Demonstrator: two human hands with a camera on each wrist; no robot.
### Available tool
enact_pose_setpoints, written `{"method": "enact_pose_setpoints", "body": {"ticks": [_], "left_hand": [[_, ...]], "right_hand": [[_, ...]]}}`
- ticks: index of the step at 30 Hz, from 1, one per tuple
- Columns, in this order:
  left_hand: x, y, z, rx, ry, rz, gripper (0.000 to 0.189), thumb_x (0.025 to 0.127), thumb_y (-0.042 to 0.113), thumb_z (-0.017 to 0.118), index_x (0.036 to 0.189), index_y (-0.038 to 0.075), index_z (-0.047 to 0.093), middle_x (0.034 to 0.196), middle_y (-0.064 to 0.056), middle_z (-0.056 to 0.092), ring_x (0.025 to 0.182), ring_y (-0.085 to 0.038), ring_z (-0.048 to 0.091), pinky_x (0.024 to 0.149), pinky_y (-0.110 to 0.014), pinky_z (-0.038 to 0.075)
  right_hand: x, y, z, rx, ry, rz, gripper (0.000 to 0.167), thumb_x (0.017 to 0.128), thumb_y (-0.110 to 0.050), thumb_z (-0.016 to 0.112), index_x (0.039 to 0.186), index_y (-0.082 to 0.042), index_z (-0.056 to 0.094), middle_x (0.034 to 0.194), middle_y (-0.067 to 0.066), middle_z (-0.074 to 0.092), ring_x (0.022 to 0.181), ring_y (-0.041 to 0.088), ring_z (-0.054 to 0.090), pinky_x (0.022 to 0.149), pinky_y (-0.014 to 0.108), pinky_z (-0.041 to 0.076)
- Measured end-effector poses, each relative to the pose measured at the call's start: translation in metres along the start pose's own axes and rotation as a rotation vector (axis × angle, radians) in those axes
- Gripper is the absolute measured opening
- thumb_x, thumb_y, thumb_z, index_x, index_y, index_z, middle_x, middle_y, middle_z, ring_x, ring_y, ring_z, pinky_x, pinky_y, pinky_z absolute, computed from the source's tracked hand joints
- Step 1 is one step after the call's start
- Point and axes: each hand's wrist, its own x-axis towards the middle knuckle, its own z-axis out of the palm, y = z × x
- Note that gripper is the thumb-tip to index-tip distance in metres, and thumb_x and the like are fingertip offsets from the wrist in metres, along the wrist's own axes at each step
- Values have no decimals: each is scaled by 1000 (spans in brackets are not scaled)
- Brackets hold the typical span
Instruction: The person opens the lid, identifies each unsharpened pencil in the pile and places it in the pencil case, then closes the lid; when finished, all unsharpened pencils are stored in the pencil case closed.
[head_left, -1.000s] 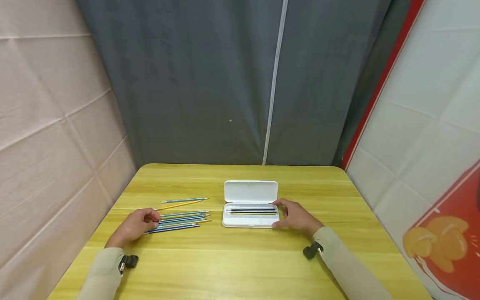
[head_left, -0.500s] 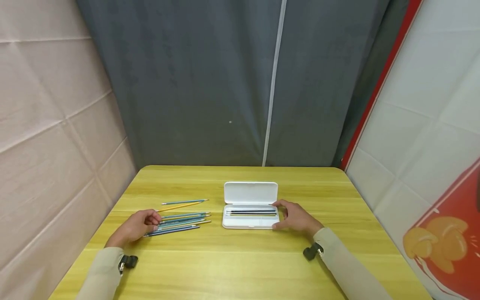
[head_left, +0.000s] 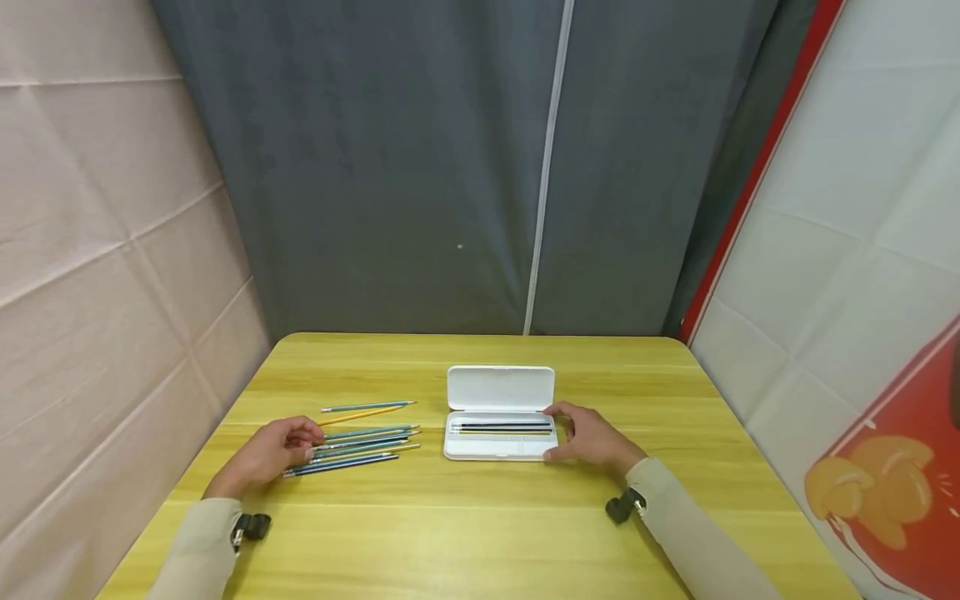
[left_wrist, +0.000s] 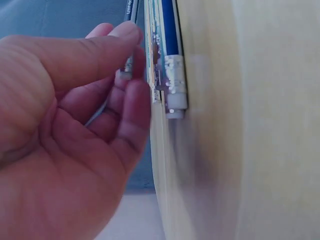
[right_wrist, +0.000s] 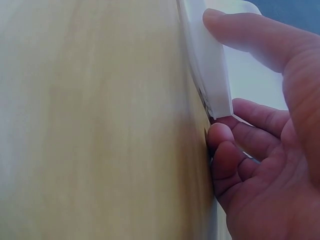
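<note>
So on the far left you've got a pale creased wall sheet (head_left: 112, 200) slanting down beside the table (head_left: 420, 533), which is yellowish wood grain with rounded far corners. Your left hand (head_left: 266, 454) is over the left part of it, pinching one pencil (left_wrist: 132, 11) near its end between thumb and fingers. Right by it the loose pencils (head_left: 352, 463) lie in a rough bundle, tips to the right, mostly blue and teal. Dark grey curtain (head_left: 405, 167) fills the back, with a light strip (head_left: 550, 150) running down it. Roughly mid-table sits the white case (head_left: 480, 456), lid up, a few pencils lying lengthwise inside. Your right hand (head_left: 592, 437) grips its right end, thumb at the front. Then there's a red border (head_left: 757, 183) and a white sheet (head_left: 847, 217) with a red print (head_left: 918, 517) low down
</note>
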Motion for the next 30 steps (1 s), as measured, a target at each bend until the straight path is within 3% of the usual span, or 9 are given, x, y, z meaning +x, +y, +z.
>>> {"method": "enact_pose_setpoints", "body": {"ticks": [9, 14, 24, 30], "left_hand": [[1, 3, -3, 40, -55, 32, 21, 101, 0, 67, 121, 4, 72, 117, -14, 76, 105, -24, 72, 81, -23, 59], [0, 4, -5, 21, -81, 55, 23, 102, 1, 66, 125, -1, 70, 119, -17, 76, 107, -27, 73, 82, -23, 59], [1, 10, -5, -70, 0, -30, 32, 106, 9, 63, 136, -2, 65, 129, -19, 73, 113, -28, 75, 87, -30, 62], [3, 19, -1, -109, -11, 20, 35, 107, 9, 61, 138, -7, 62, 133, -26, 70, 115, -36, 74, 90, -37, 63]], "right_hand": [[-1, -1, -1, 8, -1, -4, 83, 74, -39, 98, 145, -16, 60, 75, 0, 52, 67, 14, 47, 58, 27, 41], [0, -3, -1, 3, 0, 2, 83, 74, -40, 98, 144, -17, 60, 75, 0, 52, 67, 15, 48, 59, 27, 41], [4, -1, -1, -19, -1, 1, 82, 75, -40, 97, 144, -19, 60, 75, -1, 52, 68, 15, 48, 59, 27, 41], [3, -1, -2, -19, -4, -7, 82, 75, -40, 97, 145, -19, 60, 75, -1, 53, 68, 14, 48, 59, 27, 42]]}}
